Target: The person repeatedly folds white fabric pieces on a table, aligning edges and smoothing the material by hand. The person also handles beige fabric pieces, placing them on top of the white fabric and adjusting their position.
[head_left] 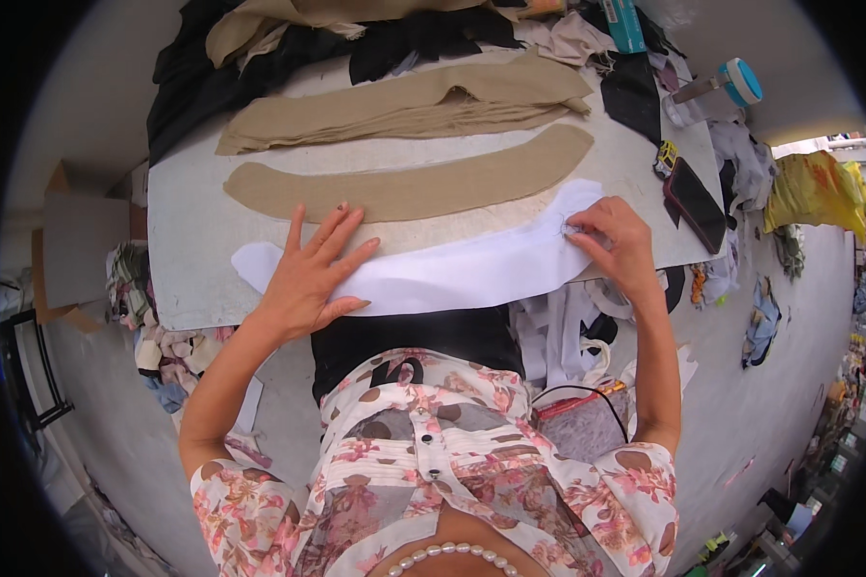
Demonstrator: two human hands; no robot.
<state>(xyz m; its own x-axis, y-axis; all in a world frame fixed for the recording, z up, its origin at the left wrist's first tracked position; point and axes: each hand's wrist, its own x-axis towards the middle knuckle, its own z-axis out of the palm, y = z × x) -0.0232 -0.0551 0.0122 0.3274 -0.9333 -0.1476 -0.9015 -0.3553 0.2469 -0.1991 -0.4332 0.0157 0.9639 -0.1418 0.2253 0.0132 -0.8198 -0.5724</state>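
A long, curved white fabric piece (452, 267) lies along the near edge of the table. My left hand (310, 279) rests flat on its left part with the fingers spread, their tips reaching toward a tan fabric strip (414, 188) just beyond. At the white piece's right end, my right hand (618, 240) has thumb and forefinger pinched together. Fine dark threads show beside those fingertips; whether the pinch holds thread or the cloth itself is too small to tell. Farther back lies a stack of similar tan strips (394, 115), its upper layer buckled on the right.
On the table's right side are a dark phone (695, 204) and a yellow tape measure (665, 159). A clear bottle with a blue lid (741, 83) stands behind them. Black cloth (197, 77) is heaped at the back left. Fabric scraps (164, 351) lie below the table's left edge.
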